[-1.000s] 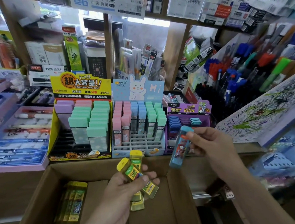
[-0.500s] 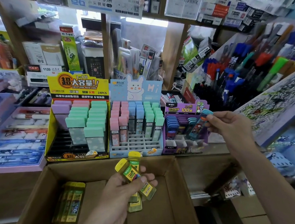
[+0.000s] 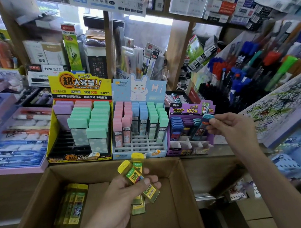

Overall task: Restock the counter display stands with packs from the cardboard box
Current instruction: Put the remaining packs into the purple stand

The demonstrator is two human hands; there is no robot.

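Your right grip point(image 3: 231, 127) moved from over the box point(image 3: 169, 220) to the purple stand point(image 3: 190, 147), pinching a blue-capped pack point(image 3: 200, 128) by its cap. The pack slants down-left of it into the stand. Left grip point(image 3: 120, 193) clutches yellow packs point(image 3: 133, 174).

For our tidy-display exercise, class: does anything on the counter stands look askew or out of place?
Yes: the blue-capped pack leans aslant over the purple stand, pinched by the right hand, not seated upright in a slot.

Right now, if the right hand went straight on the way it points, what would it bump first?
Probably the purple stand. The right hand pinches a blue-capped pack aimed down-left into the stand's right column. Depth is unclear, so the pack may already touch it.
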